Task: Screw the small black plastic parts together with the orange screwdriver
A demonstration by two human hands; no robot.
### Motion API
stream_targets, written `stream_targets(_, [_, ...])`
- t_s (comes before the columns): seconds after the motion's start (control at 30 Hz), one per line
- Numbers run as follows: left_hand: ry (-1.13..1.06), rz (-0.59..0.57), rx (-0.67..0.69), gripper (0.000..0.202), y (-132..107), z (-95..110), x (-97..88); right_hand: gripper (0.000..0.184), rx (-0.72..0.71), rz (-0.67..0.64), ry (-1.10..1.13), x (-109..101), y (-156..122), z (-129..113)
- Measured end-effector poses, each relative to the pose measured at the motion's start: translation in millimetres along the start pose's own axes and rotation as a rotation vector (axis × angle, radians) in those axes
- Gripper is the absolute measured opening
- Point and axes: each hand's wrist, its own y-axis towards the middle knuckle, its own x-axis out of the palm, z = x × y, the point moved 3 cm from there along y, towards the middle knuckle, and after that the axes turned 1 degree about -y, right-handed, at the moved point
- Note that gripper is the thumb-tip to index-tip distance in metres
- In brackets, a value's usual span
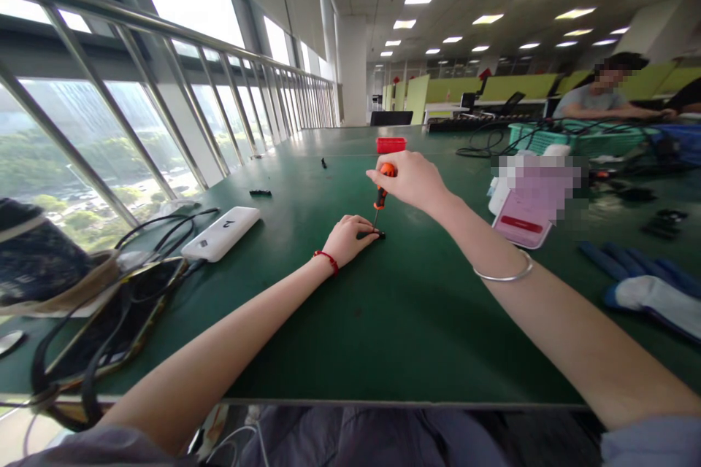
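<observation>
My right hand (pixel 412 176) is closed around the top of an orange and black screwdriver (pixel 380 197), which points down with its thin shaft slightly tilted. The shaft's lower end meets a small black part (pixel 382 235) on the green table (pixel 350 336). Low on the tabletop, my left hand (pixel 350 239) pinches that small part between thumb and fingers. Most of the part is covered by the fingertips, so its kind does not show. Farther left lie a black piece (pixel 260 193) and a smaller black bit (pixel 323 163).
A red tray (pixel 391 144) stands beyond my right hand. To the left are a white power bank (pixel 222 233), cables and a dark phone (pixel 117 321). On the right are a pink-screened phone (pixel 523 215), blue-white gloves (pixel 651 292), a green basket (pixel 580 135) and a seated person (pixel 596 91).
</observation>
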Motion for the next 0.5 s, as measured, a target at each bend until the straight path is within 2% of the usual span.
stream_targets(0.07, [-0.001, -0.002, -0.001, 0.024, -0.2, -0.3, 0.3, 0.019, -0.005, 0.010, -0.005, 0.2, -0.3, -0.8])
stream_targets(0.27, [0.004, -0.005, 0.009, 0.024, 0.0, -0.5, 0.1, 0.027, 0.006, 0.001, -0.022, 2.2, 0.4, 0.2])
stream_targets(0.37, [0.003, -0.004, 0.009, 0.024, 0.0, -0.2, 0.1, 0.020, -0.004, 0.005, -0.004, 2.1, 0.8, 0.6])
stream_targets(0.5, [0.000, -0.004, 0.012, 0.024, 0.0, 0.5, 0.1, 0.022, 0.026, -0.001, -0.003, 0.6, 0.3, 0.8])
